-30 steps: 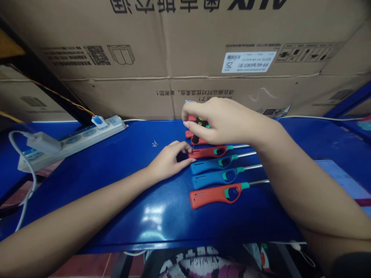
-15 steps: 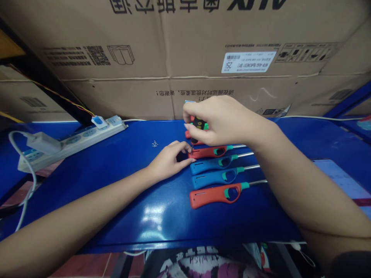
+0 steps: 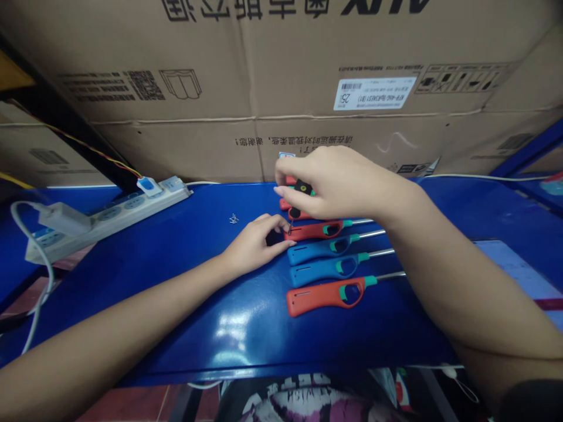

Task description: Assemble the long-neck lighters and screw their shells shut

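My right hand [image 3: 336, 183] is closed around the black and yellow handle of a screwdriver [image 3: 302, 187]. Its thin shaft points down at the butt end of a red stick lighter [image 3: 313, 231]. That same end is pinched between the thumb and fingers of my left hand [image 3: 251, 245], which rests on the table. Below it lie a blue lighter [image 3: 308, 253], a second blue lighter [image 3: 316, 272] and an orange-red lighter [image 3: 319, 298], side by side. More lighters lie partly hidden behind my right hand. The screw under the tip is too small to make out.
Several small screws [image 3: 234, 218] lie loose on the blue table [image 3: 185, 305], left of the lighters. A white power strip [image 3: 109, 217] with plugs and cables is at the left. A large cardboard box [image 3: 220, 94] stands behind. A flat, pale-screened device [image 3: 510, 269] is at the right.
The screwdriver handle has turned slightly in my right fingers, showing a different side. My left hand keeps its grip on the red lighter. The whole view has shifted a little.
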